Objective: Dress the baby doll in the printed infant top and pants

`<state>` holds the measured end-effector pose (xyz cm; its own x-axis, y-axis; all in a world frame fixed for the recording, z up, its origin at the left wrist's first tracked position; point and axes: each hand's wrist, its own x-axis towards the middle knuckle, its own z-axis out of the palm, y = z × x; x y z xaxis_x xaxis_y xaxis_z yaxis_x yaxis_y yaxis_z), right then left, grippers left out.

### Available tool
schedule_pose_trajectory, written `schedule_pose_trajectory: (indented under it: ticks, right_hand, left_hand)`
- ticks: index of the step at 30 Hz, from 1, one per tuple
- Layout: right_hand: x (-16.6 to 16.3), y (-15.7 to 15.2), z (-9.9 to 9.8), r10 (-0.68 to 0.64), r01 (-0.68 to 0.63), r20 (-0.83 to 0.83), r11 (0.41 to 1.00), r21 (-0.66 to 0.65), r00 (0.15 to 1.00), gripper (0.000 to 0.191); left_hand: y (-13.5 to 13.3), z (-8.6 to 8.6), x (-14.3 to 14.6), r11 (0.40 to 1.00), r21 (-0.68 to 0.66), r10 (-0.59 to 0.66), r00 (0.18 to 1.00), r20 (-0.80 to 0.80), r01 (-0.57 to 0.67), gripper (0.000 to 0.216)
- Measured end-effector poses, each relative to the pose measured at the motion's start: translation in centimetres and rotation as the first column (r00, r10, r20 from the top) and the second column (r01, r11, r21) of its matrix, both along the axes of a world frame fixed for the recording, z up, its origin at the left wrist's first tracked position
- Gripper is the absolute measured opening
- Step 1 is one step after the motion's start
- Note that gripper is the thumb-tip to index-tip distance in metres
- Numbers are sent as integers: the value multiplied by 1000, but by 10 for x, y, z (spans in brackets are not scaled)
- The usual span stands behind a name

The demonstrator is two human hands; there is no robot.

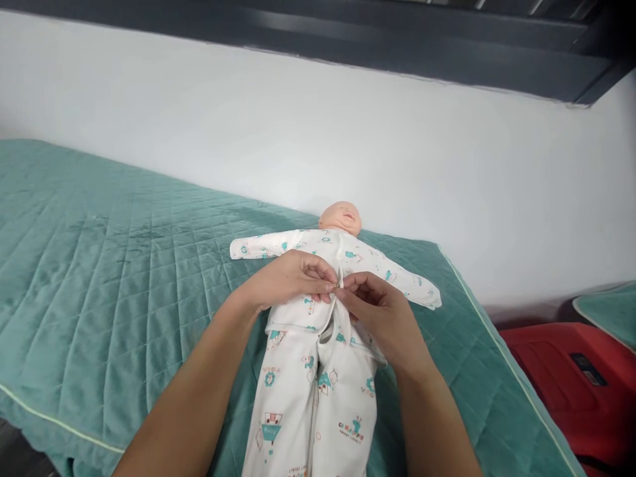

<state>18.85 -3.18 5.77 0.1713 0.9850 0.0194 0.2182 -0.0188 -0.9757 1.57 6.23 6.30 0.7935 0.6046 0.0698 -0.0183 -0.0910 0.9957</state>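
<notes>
On the doll (342,217), the printed top (320,244) lies directly beneath the left hand (304,273) and the right hand (375,298), both pinching its front edges together at the doll's middle.

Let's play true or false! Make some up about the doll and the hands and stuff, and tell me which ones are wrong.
1. The doll lies on a green quilted cover. True.
2. The left hand is on the doll's head. False: it is at the front of the shirt.
3. The right hand has its fingertips at the shirt front too. True.
4. The shirt is plain black. False: it is white with little printed pictures.
5. The pants have printed pictures. True.
</notes>
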Motion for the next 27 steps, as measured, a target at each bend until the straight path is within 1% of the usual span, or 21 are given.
schedule_pose_trajectory:
  ticks: [6,11,18,22,27]
  right_hand:
    - [2,-1,1,-37,37,6,998,-47,999,25]
    - [3,0,1,-29,29,-2,998,-63,1000,24]
    - [3,-2,3,-34,32,-25,997,-66,999,29]
    - [3,-1,1,-1,-2,-37,998,-65,999,29]
    - [2,0,-5,15,-14,15,999,-46,1000,26]
  left_hand:
    - [2,-2,0,997,-68,47,999,13,-46,12]
    - [3,-4,0,995,-84,56,998,26,-54,13]
    - [2,-4,0,995,-89,56,998,26,-53,13]
    - [2,-5,1,994,-94,55,998,37,-52,15]
    - [0,-5,6,983,-174,72,994,79,-57,24]
